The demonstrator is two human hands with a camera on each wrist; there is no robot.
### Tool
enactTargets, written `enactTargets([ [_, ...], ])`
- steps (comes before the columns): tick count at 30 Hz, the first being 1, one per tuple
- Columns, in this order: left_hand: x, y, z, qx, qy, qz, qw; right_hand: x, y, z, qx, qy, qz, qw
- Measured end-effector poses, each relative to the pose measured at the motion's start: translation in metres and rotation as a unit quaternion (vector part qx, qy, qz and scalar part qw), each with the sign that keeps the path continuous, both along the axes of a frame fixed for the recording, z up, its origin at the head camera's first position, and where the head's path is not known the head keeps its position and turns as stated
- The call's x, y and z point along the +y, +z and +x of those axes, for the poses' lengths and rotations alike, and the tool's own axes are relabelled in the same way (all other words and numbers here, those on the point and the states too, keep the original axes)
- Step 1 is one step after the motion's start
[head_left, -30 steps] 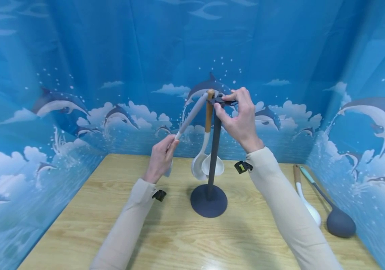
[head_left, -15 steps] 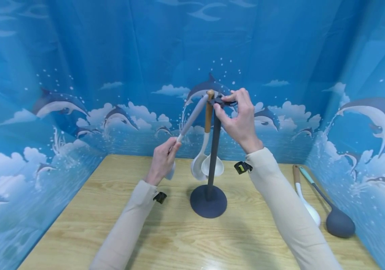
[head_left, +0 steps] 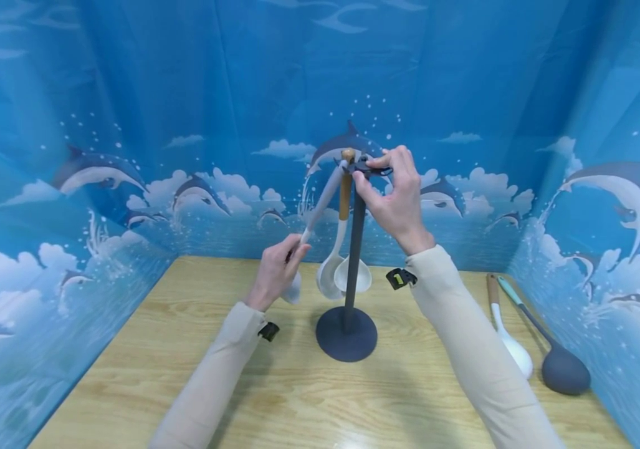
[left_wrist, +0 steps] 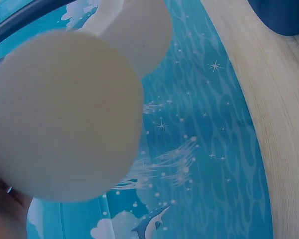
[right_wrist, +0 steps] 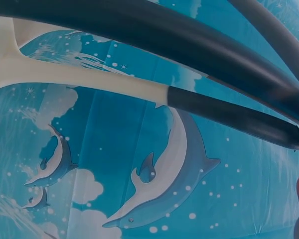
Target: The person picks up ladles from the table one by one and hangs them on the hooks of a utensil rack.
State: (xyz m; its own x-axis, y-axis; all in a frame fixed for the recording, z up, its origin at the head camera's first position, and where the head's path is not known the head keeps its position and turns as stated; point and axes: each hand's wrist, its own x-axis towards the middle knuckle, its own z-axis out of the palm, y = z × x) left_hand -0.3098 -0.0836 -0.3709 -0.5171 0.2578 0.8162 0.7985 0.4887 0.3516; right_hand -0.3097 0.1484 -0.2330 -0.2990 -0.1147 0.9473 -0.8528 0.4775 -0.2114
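My left hand point(head_left: 277, 271) grips a white ladle with a grey handle point(head_left: 324, 199) low on its shaft. The handle slants up to the right, its end right at the hooks atop a dark stand point(head_left: 355, 249). My hand partly hides the ladle's bowl point(head_left: 293, 290), while the left wrist view shows a rounded white bowl point(left_wrist: 70, 119) up close. Thumb and fingers of my right hand point(head_left: 395, 193) pinch the stand's hooked top. From the stand hang a white ladle with a wooden handle point(head_left: 344, 199) and another utensil with a white bowl point(head_left: 363, 279).
The stand's round base point(head_left: 333, 333) rests on the wooden table point(head_left: 297, 399). To the right lie a white ladle with a brown handle point(head_left: 515, 355) and a dark ladle with a mint handle point(head_left: 566, 372). A blue dolphin-print curtain point(head_left: 252, 93) surrounds the table.
My left hand has moved right and slightly down with the ladle, so its handle stands steeper. My right hand keeps its grip on the stand's top, shifting only slightly left.
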Motion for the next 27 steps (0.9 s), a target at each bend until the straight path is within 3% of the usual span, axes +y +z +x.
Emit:
enactTargets([
  [10,0.005,-0.004,0.005,-0.053,-0.023,-0.013,0.9982,-0.002,0.0,0.0,0.003,0.022,-0.026,0.9994],
  [21,0.011,-0.003,0.004,-0.031,-0.026,-0.008,0.9991,-0.002,-0.002,-0.001,0.006,0.02,-0.042,0.9989],
  [27,0.015,-0.004,0.002,-0.026,-0.008,-0.009,0.9996,-0.002,-0.002,0.0,0.006,0.012,-0.038,0.9992],
])
